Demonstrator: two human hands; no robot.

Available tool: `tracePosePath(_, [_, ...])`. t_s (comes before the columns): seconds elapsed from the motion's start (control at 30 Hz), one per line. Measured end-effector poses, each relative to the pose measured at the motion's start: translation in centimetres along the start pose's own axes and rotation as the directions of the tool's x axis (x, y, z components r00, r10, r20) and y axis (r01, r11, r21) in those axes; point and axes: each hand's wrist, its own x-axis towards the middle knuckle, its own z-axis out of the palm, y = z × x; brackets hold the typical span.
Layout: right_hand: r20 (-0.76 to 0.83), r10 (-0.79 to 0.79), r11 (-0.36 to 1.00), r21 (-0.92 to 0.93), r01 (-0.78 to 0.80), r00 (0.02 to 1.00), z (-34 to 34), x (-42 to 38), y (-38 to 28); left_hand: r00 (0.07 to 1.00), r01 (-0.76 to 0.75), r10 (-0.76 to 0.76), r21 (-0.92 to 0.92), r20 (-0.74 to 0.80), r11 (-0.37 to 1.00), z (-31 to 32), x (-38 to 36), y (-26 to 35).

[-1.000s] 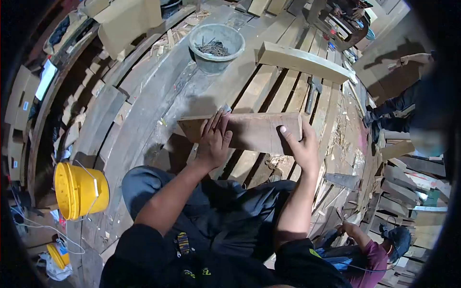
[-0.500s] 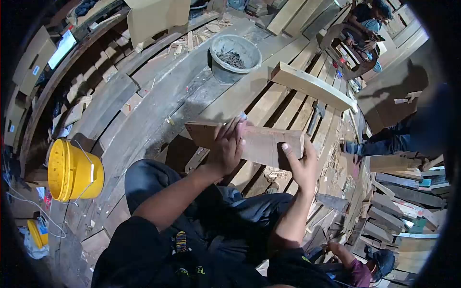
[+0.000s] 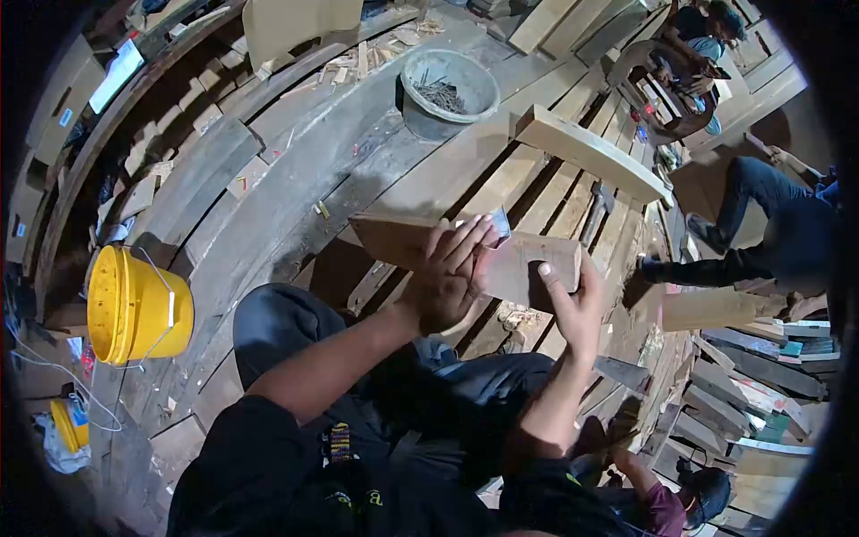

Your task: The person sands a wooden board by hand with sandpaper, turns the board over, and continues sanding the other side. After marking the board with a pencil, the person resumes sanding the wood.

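A short wooden board (image 3: pixel 528 273) is held up above my lap, its broad face tilted toward me. My right hand (image 3: pixel 573 304) grips the board's right end, thumb on the face and fingers behind. Across the board's middle lies my left hand (image 3: pixel 452 268), its fingers pressing a small folded sheet, which looks like sandpaper (image 3: pixel 498 225), onto the wood. The sheet has a reddish side and a bluish-grey back; most of it is hidden under the fingers. Beyond the board, a hammer (image 3: pixel 597 215) rests on the slatted planks.
A grey bucket of nails (image 3: pixel 416 116) stands ahead, beside a thick plank (image 3: pixel 595 157) on the slats. At left is a yellow bucket (image 3: pixel 161 309). Stacked wood offcuts (image 3: pixel 716 403) lie at right. Several other people are nearby, one standing (image 3: pixel 761 206) at right.
My left hand has slid to the right along the board with the sheet, showing more of its bluish back. The person at right has shifted, and a raised leg now shows.
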Motion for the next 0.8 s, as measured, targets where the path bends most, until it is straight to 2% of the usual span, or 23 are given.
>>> tracePosePath(0.03, [-0.023, -0.018, 0.998, -0.062, 0.016, 1.000, -0.1, 0.0, -0.1, 0.994, 0.059, -0.062, -0.033, -0.090, 0.998, 1.1, -0.2, -1.2])
tracePosePath(0.07, [-0.043, -0.036, 0.992, -0.121, 0.030, 0.998, -0.1, -0.1, -0.2, 0.992, 0.117, -0.115, 0.040, -0.053, 0.992, 2.2, -0.8, -2.6])
tracePosePath(0.13, [-0.023, -0.010, 0.999, -0.040, 0.010, 1.000, -0.2, -0.2, -0.5, 0.975, 0.207, -0.208, -0.019, -0.084, 0.978, 1.4, -0.3, -1.9])
tracePosePath(0.2, [0.007, -0.057, 0.992, -0.116, 0.058, 0.998, -0.5, -0.1, -0.4, 0.992, 0.077, -0.078, -0.012, -0.098, 0.997, 1.3, -0.2, -0.5])
tracePosePath(0.23, [0.012, -0.067, 0.993, -0.095, 0.068, 0.998, -0.5, 0.0, -0.2, 0.999, 0.031, -0.034, -0.071, -0.040, 0.997, 0.6, -0.2, 0.3])
tracePosePath(0.27, [-0.002, -0.077, 0.994, -0.083, 0.076, 0.997, -0.4, -0.1, -0.2, 0.999, 0.040, -0.043, -0.070, -0.033, 0.997, 0.7, -0.3, 0.2])
tracePosePath(0.33, [-0.021, 0.003, 0.993, -0.116, -0.006, 1.000, -0.5, -0.1, 0.0, 0.996, 0.075, -0.078, -0.049, -0.046, 0.996, 0.9, 0.0, -0.8])
tracePosePath(0.37, [-0.046, -0.002, 0.999, -0.040, 0.000, 0.999, -0.3, -0.1, 0.3, 0.992, 0.117, -0.118, -0.024, -0.038, 0.993, 1.5, -0.4, -2.0])
tracePosePath(0.4, [-0.022, 0.020, 0.997, -0.069, -0.021, 1.000, -0.6, 0.0, 0.6, 0.965, 0.240, -0.251, -0.140, -0.069, 0.961, 2.0, -0.3, -2.3])
tracePosePath(0.47, [-0.055, -0.046, 0.989, -0.145, 0.037, 0.997, -0.9, -0.2, 2.1, 0.986, 0.098, -0.092, 0.040, -0.140, 0.994, 3.4, -1.1, -2.6])
tracePosePath(0.5, [-0.021, 0.025, 0.999, -0.020, -0.026, 0.999, -0.9, -0.2, 1.5, 0.992, 0.104, -0.105, -0.011, -0.066, 0.995, 1.9, -0.6, -1.0])
tracePosePath(0.53, [-0.031, 0.017, 0.996, -0.089, -0.020, 0.999, -1.3, -0.3, 2.5, 0.995, -0.007, 0.004, -0.030, -0.096, 1.000, 1.6, -0.6, -0.4])
tracePosePath(0.6, [-0.064, 0.037, 0.994, -0.099, -0.044, 0.997, -0.9, -0.3, 1.8, 0.995, 0.012, -0.014, -0.021, -0.096, 1.000, 0.6, -0.2, -0.4])
tracePosePath(0.67, [-0.069, 0.006, 0.990, -0.139, -0.015, 0.998, -1.0, -0.1, 1.9, 0.972, 0.146, -0.143, 0.003, -0.184, 0.989, 2.5, -0.6, -3.1])
tracePosePath(0.7, [-0.085, 0.052, 0.988, -0.142, -0.063, 0.995, -1.1, -0.4, 1.7, 0.942, 0.319, -0.327, -0.105, -0.077, 0.942, 2.5, -0.4, -3.5])
tracePosePath(0.73, [-0.101, -0.013, 0.981, -0.193, -0.006, 0.995, -1.0, -0.3, 1.9, 0.929, 0.369, -0.369, -0.037, 0.004, 0.929, 2.4, -0.6, -3.1])
tracePosePath(0.8, [-0.121, 0.029, 0.979, -0.198, -0.052, 0.992, -1.2, -0.5, 1.9, 0.987, 0.102, -0.090, 0.085, -0.135, 0.991, 2.5, -0.7, -1.7])
